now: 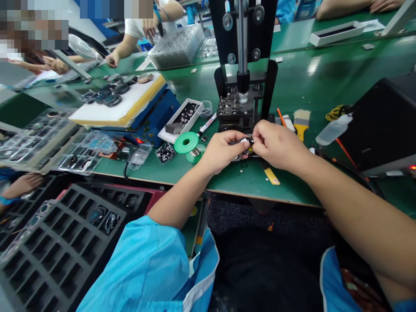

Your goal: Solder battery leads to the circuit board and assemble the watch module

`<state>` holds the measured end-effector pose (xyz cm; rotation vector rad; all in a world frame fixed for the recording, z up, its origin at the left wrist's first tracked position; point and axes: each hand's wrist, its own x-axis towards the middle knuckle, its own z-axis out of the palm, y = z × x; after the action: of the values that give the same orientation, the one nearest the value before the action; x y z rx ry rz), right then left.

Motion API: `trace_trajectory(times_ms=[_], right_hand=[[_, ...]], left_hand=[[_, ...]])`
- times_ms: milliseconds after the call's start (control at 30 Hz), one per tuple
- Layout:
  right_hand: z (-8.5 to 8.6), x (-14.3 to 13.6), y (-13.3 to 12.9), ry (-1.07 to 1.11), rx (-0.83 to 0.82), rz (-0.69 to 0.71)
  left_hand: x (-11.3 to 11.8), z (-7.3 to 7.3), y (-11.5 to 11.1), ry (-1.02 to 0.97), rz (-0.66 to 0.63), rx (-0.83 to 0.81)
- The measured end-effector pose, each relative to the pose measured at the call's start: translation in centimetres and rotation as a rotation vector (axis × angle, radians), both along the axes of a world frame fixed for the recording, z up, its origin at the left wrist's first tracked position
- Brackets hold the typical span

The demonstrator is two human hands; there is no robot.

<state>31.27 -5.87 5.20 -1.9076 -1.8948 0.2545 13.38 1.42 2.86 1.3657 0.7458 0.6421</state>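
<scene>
My left hand (222,151) is closed round a small dark, round watch-like part (239,149), with thumb and fingers at its edges. From the right, my right hand (274,144) pinches at the part's other edge, its fingertips together; whether a small piece is between them is hidden. Both hands are just in front of a black press (232,108) with a metal shaft. A green solder spool (186,143) stands left of my left hand. Below my right hand lies a yellow-ended strip (272,177) on the green table (227,184).
A white box of small parts (183,117), a paint marker (208,123) and a clear box of screws (165,153) are at left. A brush (301,123), a bottle (333,130) and a black machine (383,125) stand at right. A foam tray (61,247) is lower left. Other people sit across.
</scene>
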Motion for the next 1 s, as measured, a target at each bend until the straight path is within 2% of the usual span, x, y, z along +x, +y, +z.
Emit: trace_trajectory(times_ms=[167,300,467,667,800,1000], right_hand=[[0.1,-0.1,-0.1,-0.041,-0.007,-0.003],[0.0,0.4,0.0,0.01,0.046,-0.009],[0.4,1.4,0.0,0.305,0.125,-0.014],[0.5,1.7,0.1,0.581,-0.075,0.027],[0.5,1.6,0.1,0.733,-0.125,0.032],[0.6,1.7,0.1,0.6,-0.066,0.04]], left_hand=[[0.1,-0.1,0.1,-0.023,0.014,0.002],[0.0,-0.2,0.5,-0.023,0.066,-0.001],[-0.3,-0.5,0.8,-0.008,0.066,0.006],[-0.4,-0.4,0.8,-0.024,0.008,0.022],[-0.3,-0.1,0.8,-0.054,-0.006,0.024],[-0.4,0.0,0.6,-0.026,-0.021,0.049]])
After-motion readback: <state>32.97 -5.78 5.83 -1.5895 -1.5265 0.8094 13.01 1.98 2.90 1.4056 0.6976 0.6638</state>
